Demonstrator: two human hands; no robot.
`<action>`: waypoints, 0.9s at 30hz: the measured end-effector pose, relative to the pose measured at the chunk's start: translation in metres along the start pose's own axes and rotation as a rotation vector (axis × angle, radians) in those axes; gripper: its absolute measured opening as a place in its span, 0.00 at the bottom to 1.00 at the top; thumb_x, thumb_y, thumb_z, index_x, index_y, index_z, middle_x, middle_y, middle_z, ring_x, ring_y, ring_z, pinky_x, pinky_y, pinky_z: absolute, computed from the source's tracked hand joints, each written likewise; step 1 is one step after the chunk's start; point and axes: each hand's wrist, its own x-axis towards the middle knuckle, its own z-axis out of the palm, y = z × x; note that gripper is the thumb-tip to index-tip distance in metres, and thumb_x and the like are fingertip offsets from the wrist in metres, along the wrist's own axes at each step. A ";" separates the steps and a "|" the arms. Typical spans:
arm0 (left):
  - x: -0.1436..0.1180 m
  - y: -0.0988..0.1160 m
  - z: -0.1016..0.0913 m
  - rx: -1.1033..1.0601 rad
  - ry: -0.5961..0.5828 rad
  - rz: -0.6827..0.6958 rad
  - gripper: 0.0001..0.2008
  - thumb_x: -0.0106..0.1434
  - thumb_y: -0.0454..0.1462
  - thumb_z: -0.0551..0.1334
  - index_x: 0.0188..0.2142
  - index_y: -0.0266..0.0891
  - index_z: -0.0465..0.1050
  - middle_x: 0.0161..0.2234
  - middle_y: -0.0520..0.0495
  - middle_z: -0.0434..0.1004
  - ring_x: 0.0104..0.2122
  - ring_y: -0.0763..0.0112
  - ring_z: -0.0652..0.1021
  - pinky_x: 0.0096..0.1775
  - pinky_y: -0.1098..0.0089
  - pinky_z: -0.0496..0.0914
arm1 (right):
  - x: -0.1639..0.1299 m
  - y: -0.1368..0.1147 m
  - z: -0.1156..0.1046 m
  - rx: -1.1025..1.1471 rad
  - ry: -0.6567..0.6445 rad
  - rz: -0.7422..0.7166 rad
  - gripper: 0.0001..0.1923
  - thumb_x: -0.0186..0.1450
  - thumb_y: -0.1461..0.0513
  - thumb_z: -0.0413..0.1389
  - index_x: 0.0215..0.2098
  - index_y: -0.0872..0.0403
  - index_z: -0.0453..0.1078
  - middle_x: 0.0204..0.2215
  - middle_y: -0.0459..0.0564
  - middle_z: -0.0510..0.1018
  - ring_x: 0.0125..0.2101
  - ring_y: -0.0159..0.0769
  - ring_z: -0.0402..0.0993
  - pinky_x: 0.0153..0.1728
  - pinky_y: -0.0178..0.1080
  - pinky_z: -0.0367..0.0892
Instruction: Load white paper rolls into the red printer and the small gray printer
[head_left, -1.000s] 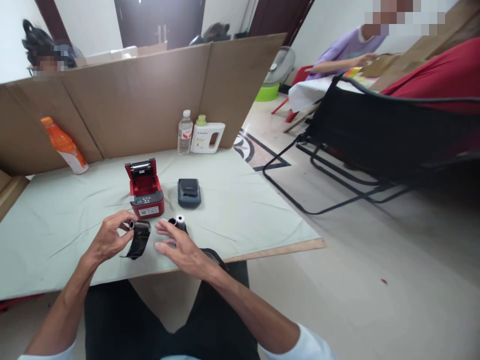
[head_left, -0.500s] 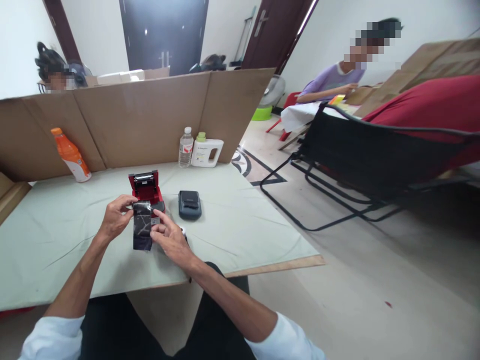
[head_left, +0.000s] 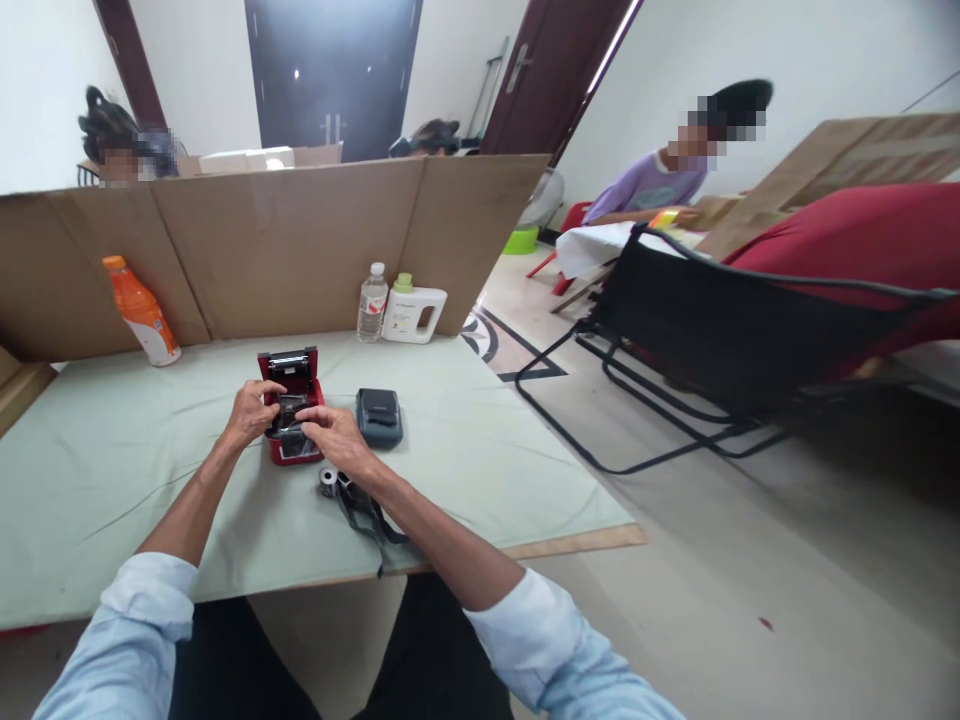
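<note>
1. Bright, even daylight enters through the open doorway (head_left: 600, 60) at upper right.
2. Shadows on the surface (head_left: 112, 470) are soft and faint.
3. Wide-angle distortion bends the edges; faces are pixelated.

A small printer (head_left: 291, 420) sat mid-tabletop (head_left: 112, 470), lid open, with both hands (head_left: 255, 412) over it. A second printer (head_left: 379, 415) lay just to its right. A spool (head_left: 330, 482) lay nearer the front edge. Three bottles (head_left: 371, 302) stood along the back edge.

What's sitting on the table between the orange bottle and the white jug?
In the head view, only a clear water bottle stands between the orange bottle and white jug, right beside the jug.
</note>
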 end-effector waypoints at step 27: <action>0.041 -0.003 -0.021 -0.384 0.123 -0.113 0.35 0.48 0.30 0.63 0.59 0.36 0.71 0.56 0.37 0.77 0.55 0.53 0.78 0.53 0.57 0.76 | -0.015 0.002 -0.009 -0.128 -0.072 -0.020 0.10 0.55 0.63 0.61 0.35 0.56 0.78 0.19 0.41 0.74 0.19 0.29 0.70 0.24 0.33 0.70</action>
